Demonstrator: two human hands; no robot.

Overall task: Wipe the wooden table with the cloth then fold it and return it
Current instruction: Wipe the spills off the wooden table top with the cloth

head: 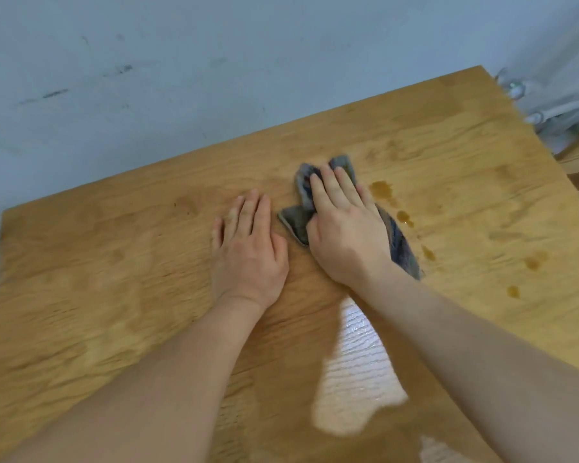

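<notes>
With our left hand (248,243) spread on the tabletop (97,262) and our right hand (345,225) pressing the bunched cloth (295,222) flat mid-table, we risk smearing the brown drops (380,189) beside it.

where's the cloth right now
In the head view, the cloth lies on the table under the right hand, just right of the flat left hand.
</notes>
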